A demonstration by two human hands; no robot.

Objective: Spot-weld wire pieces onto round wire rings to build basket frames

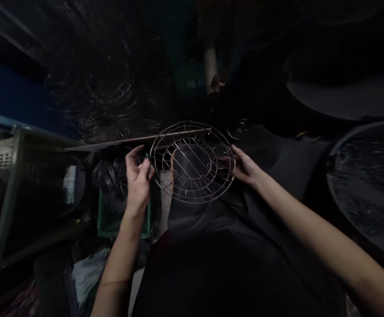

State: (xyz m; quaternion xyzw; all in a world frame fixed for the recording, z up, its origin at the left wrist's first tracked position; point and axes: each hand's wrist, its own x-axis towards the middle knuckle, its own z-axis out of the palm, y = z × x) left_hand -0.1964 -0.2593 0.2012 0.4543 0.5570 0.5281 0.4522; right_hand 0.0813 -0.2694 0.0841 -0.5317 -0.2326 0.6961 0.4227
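A round wire rack (192,161) of thin shiny rings joined by short cross wires is held up before my lap, tilted towards me. My right hand (245,168) grips its right edge, with the thumb near the outer ring and some fingers behind the wires. On the opposite side, the thumb and bent fingers of my left hand (138,178) are closed at the left edge. A small dark piece (147,156) shows at those fingertips, too dim to name. Dark cloth (205,220) covers my lap beneath the rack.
Left of me stand a framed crate (5,193), a green bin (106,224) and a dark coil of wire (107,176). Tangled wire rings (109,101) lie beyond a board edge (132,140). At right is a large round container (335,193) with small bits inside.
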